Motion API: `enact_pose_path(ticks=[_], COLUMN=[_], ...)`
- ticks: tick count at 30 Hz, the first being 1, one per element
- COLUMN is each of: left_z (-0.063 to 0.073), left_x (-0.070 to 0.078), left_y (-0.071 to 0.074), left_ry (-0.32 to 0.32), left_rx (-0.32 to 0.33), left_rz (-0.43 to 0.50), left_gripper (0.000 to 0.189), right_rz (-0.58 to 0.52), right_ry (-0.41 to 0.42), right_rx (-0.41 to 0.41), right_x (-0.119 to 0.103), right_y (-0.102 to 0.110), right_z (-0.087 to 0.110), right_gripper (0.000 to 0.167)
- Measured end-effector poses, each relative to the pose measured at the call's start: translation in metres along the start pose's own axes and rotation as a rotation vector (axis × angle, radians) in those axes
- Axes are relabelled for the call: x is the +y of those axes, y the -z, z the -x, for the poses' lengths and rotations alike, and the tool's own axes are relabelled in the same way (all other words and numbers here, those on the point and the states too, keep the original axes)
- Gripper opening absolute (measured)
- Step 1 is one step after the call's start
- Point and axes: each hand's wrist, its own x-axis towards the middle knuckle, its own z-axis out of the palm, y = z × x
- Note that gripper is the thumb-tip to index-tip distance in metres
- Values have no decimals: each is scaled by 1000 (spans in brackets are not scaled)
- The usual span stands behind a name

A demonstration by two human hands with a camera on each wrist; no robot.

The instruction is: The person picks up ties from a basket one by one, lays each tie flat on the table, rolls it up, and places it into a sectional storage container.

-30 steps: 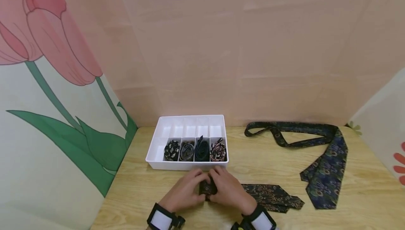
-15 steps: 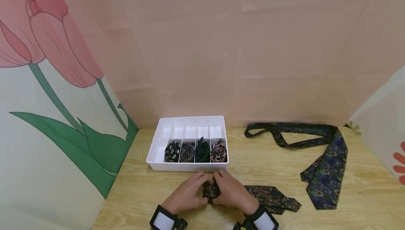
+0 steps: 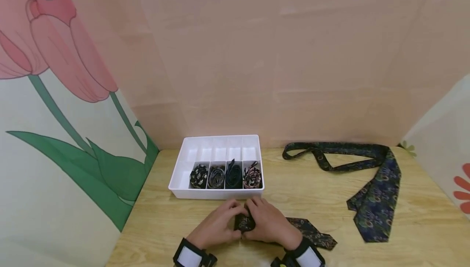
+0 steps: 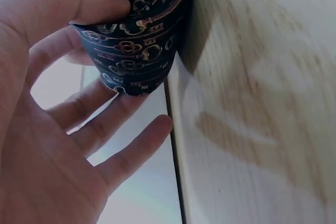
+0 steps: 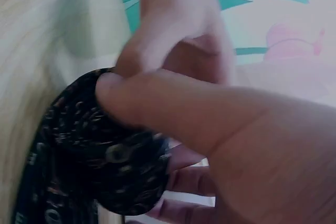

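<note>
In front of the white tray, both hands hold the rolled part of a dark necktie (image 3: 244,223) patterned with keys. My left hand (image 3: 217,225) grips the roll from the left; in the left wrist view its thumb and fingers close on the roll (image 4: 131,51), while the little finger stands away from it. From the right, my right hand (image 3: 271,225) grips the same roll, its thumb pressing the edge of the coil (image 5: 68,114) in the right wrist view. The tie's unrolled end (image 3: 312,234) lies flat on the table, passing under the right hand and wrist.
Behind the hands stands a white divided tray (image 3: 216,194); several rolled ties, including a green one (image 3: 234,176), fill part of its front row. A blue patterned necktie (image 3: 378,201) lies loosely spread at the right. A pink backdrop (image 3: 235,55) closes off the table's back edge.
The key-patterned tie's loose end has slid left and grown shorter as the roll takes it up. Both hands stay around the roll, slightly nearer the front. The tray and blue tie stay put.
</note>
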Motion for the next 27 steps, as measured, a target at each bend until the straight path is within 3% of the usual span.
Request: enact_pose_path(ticks=[8, 12, 18, 23, 27], left_z=[-4, -3, -1, -1, -1], left_x=[2, 3, 4, 4, 5], left_y=[-4, -1, -2, -3, -4], left_ry=[23, 48, 39, 26, 5], left_rx=[-39, -18, -39, 9, 43], left_rz=[1, -15, -2, -49, -32], left_gripper=[59, 54, 67, 62, 69], right_rz=[50, 16, 26, -46, -67], right_ry=[-1, 28, 12, 46, 0], right_rx=[17, 5, 0, 1, -9], right_x=[0, 0, 4, 5, 6], right_y=[1, 1, -3, 0, 2], right_z=[1, 0, 0, 0, 0], right_gripper=[59, 58, 61, 61, 63])
